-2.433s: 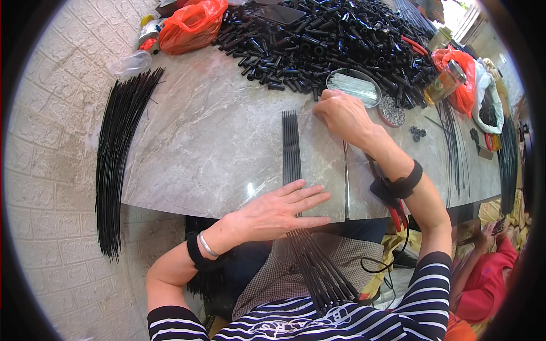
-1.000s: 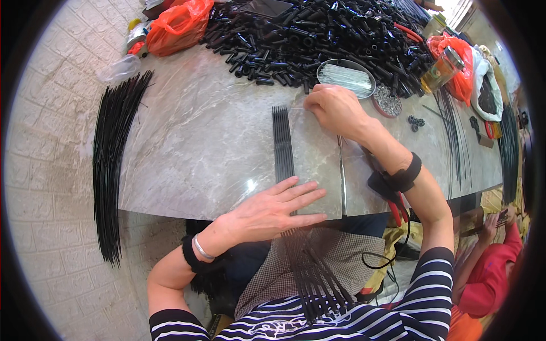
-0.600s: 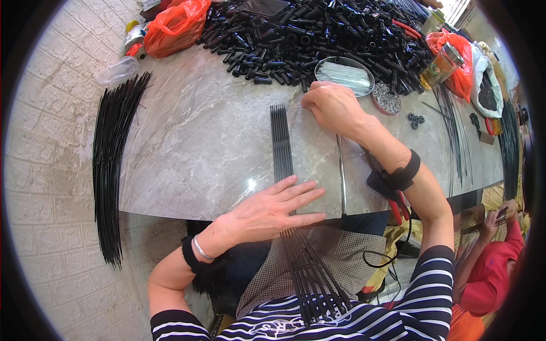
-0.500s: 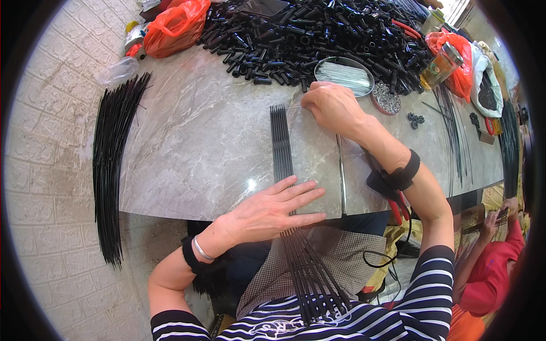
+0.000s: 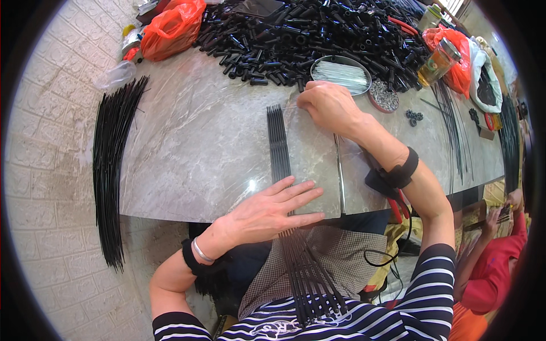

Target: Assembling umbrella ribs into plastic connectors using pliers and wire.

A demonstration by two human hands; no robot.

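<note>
Several thin black rods [image 5: 280, 165] lie side by side in a flat row across the table's front edge, fanning out toward my lap. My left hand [image 5: 267, 211] rests flat over them at the edge, fingers spread. Beyond the rods' far ends, my right hand [image 5: 330, 108] is closed in a pinch on a thin pale rod [image 5: 289, 107]. That rod points left toward the far ends of the row; whether it touches one is too fine to tell. Just behind my right hand, an oval metal dish [image 5: 368, 86] holds many similar pale rods.
A large heap of short black tubes [image 5: 318, 40] covers the back. Right of the dish stand a round tin of small metallic pieces [image 5: 384, 96] and a glass jar [image 5: 439, 63]. A black rod bundle [image 5: 116, 165] hangs over the left edge. A co-worker's red sleeve [image 5: 495, 267] shows at right.
The whole view has shifted slightly. My left hand stays flat on the black rods, and my right hand keeps its pinch on the pale rod near their far ends.
</note>
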